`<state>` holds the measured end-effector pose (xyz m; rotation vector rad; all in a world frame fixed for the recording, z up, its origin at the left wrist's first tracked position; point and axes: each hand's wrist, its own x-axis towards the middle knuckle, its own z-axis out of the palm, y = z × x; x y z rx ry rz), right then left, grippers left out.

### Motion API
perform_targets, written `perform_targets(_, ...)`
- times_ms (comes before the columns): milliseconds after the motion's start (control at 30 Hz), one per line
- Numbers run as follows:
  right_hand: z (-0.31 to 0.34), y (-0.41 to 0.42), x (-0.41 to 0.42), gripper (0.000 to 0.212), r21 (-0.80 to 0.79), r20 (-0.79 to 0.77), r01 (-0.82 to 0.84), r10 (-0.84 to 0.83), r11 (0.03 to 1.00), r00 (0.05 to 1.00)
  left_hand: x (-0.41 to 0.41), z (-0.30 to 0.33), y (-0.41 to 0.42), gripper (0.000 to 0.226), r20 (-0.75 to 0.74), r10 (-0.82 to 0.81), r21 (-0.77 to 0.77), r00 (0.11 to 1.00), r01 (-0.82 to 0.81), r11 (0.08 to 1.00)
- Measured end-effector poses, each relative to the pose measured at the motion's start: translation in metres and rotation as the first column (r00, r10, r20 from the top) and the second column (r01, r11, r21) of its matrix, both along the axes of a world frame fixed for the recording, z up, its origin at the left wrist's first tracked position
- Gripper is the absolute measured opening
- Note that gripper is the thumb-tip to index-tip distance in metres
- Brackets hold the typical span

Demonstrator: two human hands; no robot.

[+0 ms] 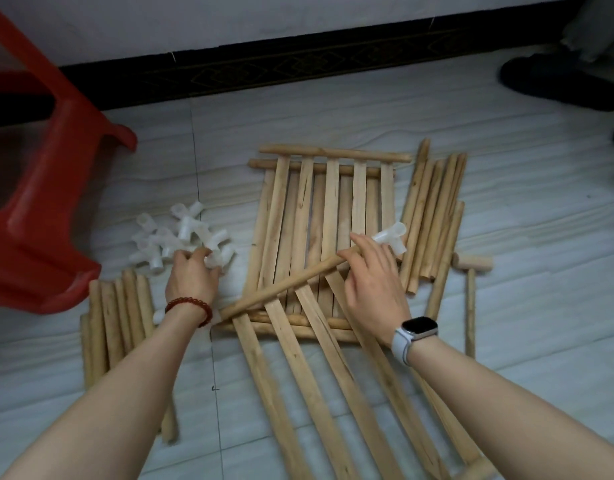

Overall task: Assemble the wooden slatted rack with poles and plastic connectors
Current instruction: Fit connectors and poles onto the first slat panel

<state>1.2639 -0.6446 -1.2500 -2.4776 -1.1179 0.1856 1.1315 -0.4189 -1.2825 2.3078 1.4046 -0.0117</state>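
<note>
Stacked wooden slatted panels [328,216] lie flat on the floor in the middle. Across them slants a round pole [281,287] with a white plastic connector [392,239] on its far end. My right hand [375,275] grips the pole just below that connector. My left hand [193,277] reaches into a pile of white connectors [181,237] on the left, its fingers curled round one of them. Another slatted panel [333,393] lies nearer me, partly under my right forearm.
A bundle of round poles [433,216] lies right of the panels, another bundle [117,317] at the lower left. A wooden mallet [470,271] lies at the far right. A red plastic stool [42,188] stands on the left. Black slippers [558,83] are by the wall.
</note>
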Motion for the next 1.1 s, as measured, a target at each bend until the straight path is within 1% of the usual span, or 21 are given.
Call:
perform_targets(100, 0.0, -0.003, -0.005, 0.035, 0.031, -0.022, -0.022, 0.022, 0.999, 1.0, 0.003, 0.003, 0.009, 0.037, -0.068, -0.079, 0.034, 0.995, 0.082, 0.996)
perform_targets(167, -0.001, -0.005, -0.007, 0.035, 0.059, -0.051, -0.03, 0.033, 0.998, 0.998, 0.002, 0.008, 0.006, 0.038, -0.058, -0.091, 0.099, 0.994, 0.096, 0.99)
perform_targets(233, -0.001, -0.005, -0.007, 0.033, 0.101, -0.138, -0.03, 0.044, 0.994, 0.989, 0.002, 0.018, -0.004, 0.034, 0.086, -0.093, 0.192, 0.992, 0.075, 0.978)
perform_targets(267, 0.001, -0.005, -0.007, 0.03, 0.123, -0.231, -0.004, 0.033, 0.992, 0.972, 0.003, 0.025, -0.013, 0.031, 0.2, -0.143, 0.224, 0.969, 0.097, 0.97)
perform_targets(300, 0.003, -0.004, -0.007, 0.027, 0.138, -0.364, 0.05, 0.004, 0.989, 0.931, 0.005, 0.033, -0.024, 0.028, 0.305, -0.238, 0.256, 0.922, 0.161, 0.953)
perform_targets(333, 0.006, -0.002, -0.007, 0.024, 0.144, -0.526, 0.127, -0.032, 0.981, 0.85, 0.008, 0.041, -0.036, 0.025, 0.38, -0.358, 0.299, 0.853, 0.253, 0.92)
perform_targets(367, 0.011, -0.001, -0.008, 0.023, 0.154, -0.692, 0.224, -0.056, 0.962, 0.719, 0.01, 0.048, -0.051, 0.023, 0.419, -0.476, 0.344, 0.773, 0.349, 0.871)
perform_targets(400, 0.016, -0.001, -0.009, 0.023, 0.158, -0.826, 0.328, -0.057, 0.932, 0.561, 0.012, 0.054, -0.066, 0.023, 0.434, -0.568, 0.375, 0.699, 0.433, 0.82)
perform_targets(433, 0.022, -0.003, -0.01, 0.022, 0.147, -0.911, 0.415, -0.041, 0.898, 0.411, 0.014, 0.059, -0.081, 0.024, 0.44, -0.632, 0.39, 0.638, 0.498, 0.774)
perform_targets(467, 0.028, -0.009, -0.01, 0.023, 0.135, -0.953, 0.467, -0.015, 0.874, 0.303, 0.016, 0.063, -0.096, 0.025, 0.448, -0.676, 0.401, 0.586, 0.544, 0.737)
perform_targets(500, 0.034, -0.017, -0.009, 0.024, 0.127, -0.971, 0.49, 0.008, 0.862, 0.239, 0.019, 0.066, -0.109, 0.023, 0.458, -0.701, 0.408, 0.547, 0.571, 0.713)
perform_targets(533, 0.039, -0.028, -0.008, 0.025, 0.132, -0.977, 0.496, 0.027, 0.858, 0.213, 0.022, 0.068, -0.123, 0.022, 0.472, -0.712, 0.409, 0.52, 0.586, 0.699)
perform_targets(600, 0.045, -0.049, -0.006, 0.023, 0.153, -0.973, 0.508, 0.038, 0.848, 0.23, 0.027, 0.071, -0.144, 0.02, 0.489, -0.727, 0.412, 0.483, 0.606, 0.68)
perform_targets(700, 0.047, -0.082, -0.001, 0.018, 0.127, -0.952, 0.593, -0.071, 0.795, 0.298, 0.034, 0.067, -0.17, 0.022, 0.435, -0.775, 0.383, 0.459, 0.684, 0.621)
perform_targets(733, 0.046, -0.095, 0.002, 0.017, 0.119, -0.951, 0.647, -0.101, 0.753, 0.292, 0.035, 0.063, -0.18, 0.029, 0.415, -0.777, 0.332, 0.473, 0.716, 0.614)
perform_targets(800, 0.041, -0.129, 0.007, 0.015, 0.11, -0.947, 0.753, -0.162, 0.649, 0.278, 0.035, 0.052, -0.204, 0.041, 0.372, -0.769, 0.167, 0.519, 0.778, 0.606)
perform_targets(867, 0.03, -0.168, 0.009, 0.012, 0.097, -0.907, 0.785, -0.271, 0.612, 0.323, 0.031, 0.035, -0.228, 0.045, 0.288, -0.792, 0.027, 0.539, 0.822, 0.569)
perform_targets(900, 0.023, -0.188, 0.006, 0.013, 0.08, -0.881, 0.789, -0.327, 0.609, 0.341, 0.028, 0.026, -0.24, 0.044, 0.219, -0.83, 0.002, 0.512, 0.851, 0.525)
perform_targets(933, 0.016, -0.207, 0.003, 0.014, 0.056, -0.858, 0.797, -0.38, 0.601, 0.347, 0.026, 0.018, -0.252, 0.044, 0.154, -0.874, -0.003, 0.461, 0.884, 0.467)
perform_targets(1000, 0.002, -0.238, -0.006, 0.017, 0.01, -0.826, 0.823, -0.459, 0.568, 0.327, 0.024, 0.006, -0.276, 0.044, 0.062, -0.931, -0.004, 0.36, 0.933, 0.361)
perform_targets(1100, -0.012, -0.267, -0.02, 0.023, -0.039, -0.8, 0.818, -0.508, 0.573, 0.318, 0.024, -0.003, -0.306, 0.054, -0.033, -0.958, -0.043, 0.284, 0.958, 0.285)
